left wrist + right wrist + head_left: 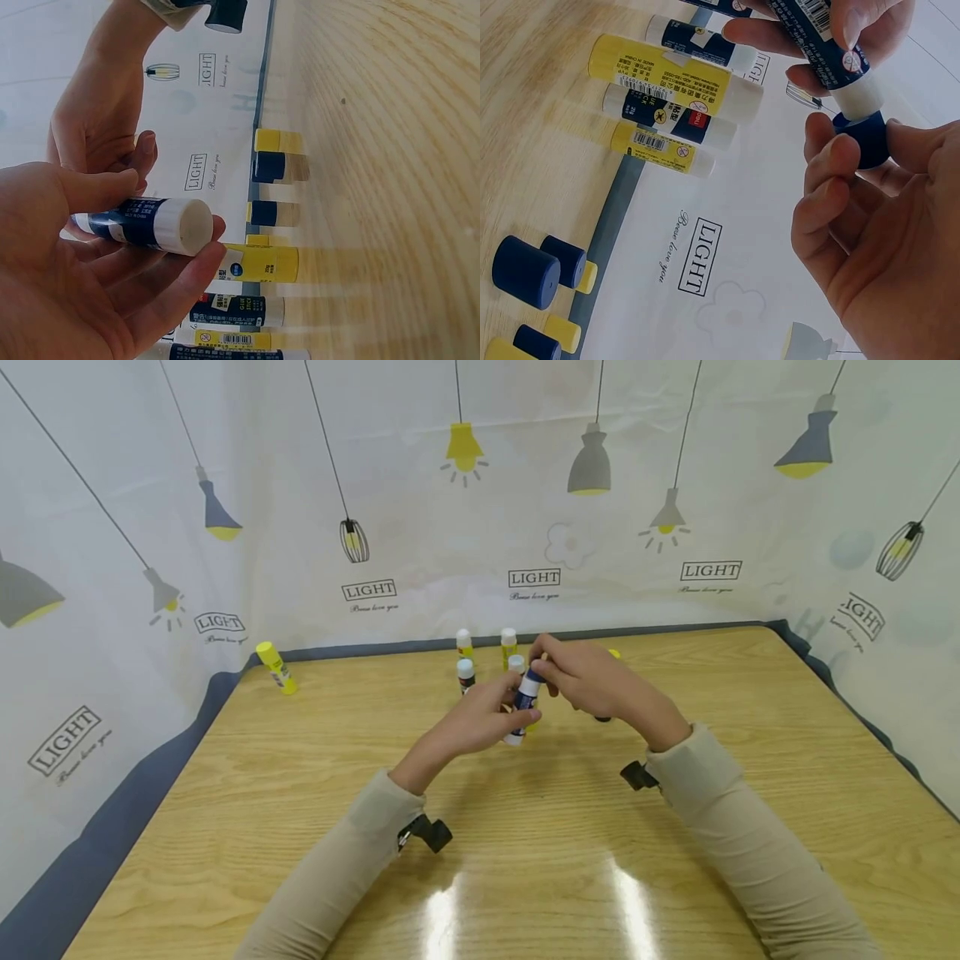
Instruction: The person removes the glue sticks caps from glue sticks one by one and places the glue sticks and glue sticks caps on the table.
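A glue stick (525,700) with a dark blue label and white ends is in my left hand (476,718), fingers curled around its body. Its white base (187,227) faces the left wrist camera. My right hand (592,677) pinches a dark blue cap (864,141) between thumb and fingers at the stick's upper end. In the right wrist view the cap meets the stick's white collar (857,97). Just behind my hands stand several glue sticks with white tops, among them a large yellow one (660,79) and a dark blue one (667,116).
Several loose caps stand on the wooden table (337,827) to the right, including a dark blue cap (526,271) and a yellow cap (562,334), partly behind my right hand in the head view. A yellow glue stick (276,667) stands at the far left. A printed curtain (420,510) borders the table.
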A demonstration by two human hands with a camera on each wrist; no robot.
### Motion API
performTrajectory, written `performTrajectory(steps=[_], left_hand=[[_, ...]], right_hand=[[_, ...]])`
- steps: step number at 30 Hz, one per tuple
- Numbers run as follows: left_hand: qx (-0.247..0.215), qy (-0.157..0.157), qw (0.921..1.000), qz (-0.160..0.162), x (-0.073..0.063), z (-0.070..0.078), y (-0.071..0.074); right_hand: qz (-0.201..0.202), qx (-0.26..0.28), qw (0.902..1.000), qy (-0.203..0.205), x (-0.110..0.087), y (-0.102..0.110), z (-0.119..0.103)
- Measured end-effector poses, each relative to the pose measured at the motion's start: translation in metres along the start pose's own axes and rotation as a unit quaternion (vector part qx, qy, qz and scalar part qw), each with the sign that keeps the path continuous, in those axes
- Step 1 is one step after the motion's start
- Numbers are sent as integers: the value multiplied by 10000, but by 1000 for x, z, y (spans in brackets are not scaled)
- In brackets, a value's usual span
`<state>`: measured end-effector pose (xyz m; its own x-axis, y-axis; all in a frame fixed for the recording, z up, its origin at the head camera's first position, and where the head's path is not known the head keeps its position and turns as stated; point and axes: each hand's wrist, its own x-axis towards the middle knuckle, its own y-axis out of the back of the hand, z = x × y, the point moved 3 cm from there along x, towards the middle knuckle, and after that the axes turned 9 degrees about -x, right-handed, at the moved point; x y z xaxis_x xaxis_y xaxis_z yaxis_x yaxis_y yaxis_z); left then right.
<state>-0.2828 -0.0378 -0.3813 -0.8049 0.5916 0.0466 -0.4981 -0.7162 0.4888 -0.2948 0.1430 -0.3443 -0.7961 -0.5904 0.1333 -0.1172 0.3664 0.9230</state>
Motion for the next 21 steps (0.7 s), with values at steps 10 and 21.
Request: performTrajectory(steps=[10, 21], left_hand=[[5, 72, 10000, 21, -1, 0, -3], [-21, 125, 9999, -3, 1, -1, -5]], right_hand=[[-16, -10, 10000, -63, 2, -3, 1], [-78, 5, 9999, -75, 1, -4, 1]])
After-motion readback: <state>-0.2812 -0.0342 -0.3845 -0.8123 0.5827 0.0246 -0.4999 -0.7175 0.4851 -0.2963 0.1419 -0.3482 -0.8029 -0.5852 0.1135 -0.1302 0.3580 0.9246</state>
